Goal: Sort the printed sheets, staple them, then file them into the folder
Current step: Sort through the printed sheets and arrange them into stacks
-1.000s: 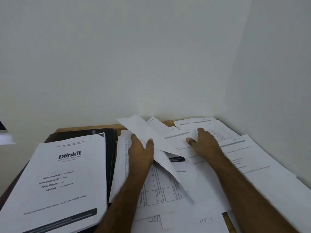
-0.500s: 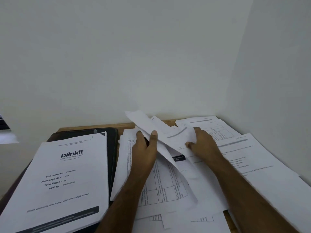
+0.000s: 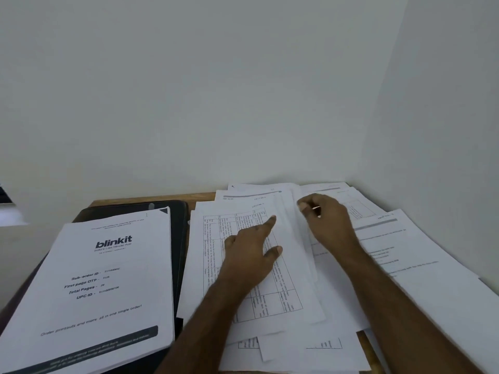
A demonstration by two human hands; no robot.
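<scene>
Here the left hand [image 3: 249, 255] is lying flat, fingers straight, on the table-printed sheet [image 3: 243, 265], its long axis running away toward the wall [image 3: 243, 90]; the right hand [image 3: 328, 222] is curling over the loose sheets [image 3: 294, 225], its grip unclear.

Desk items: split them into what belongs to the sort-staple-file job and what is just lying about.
Belongs to the job:
loose printed sheets
table-printed sheet under the left hand
right hand
black folder

Just lying about:
blinkit cover stack, possibly
wooden desk

white printed sheets [image 3: 283, 298] lie fanned, overlapping on the right; a black folder [image 3: 178, 238] lies left under a stack.
</scene>
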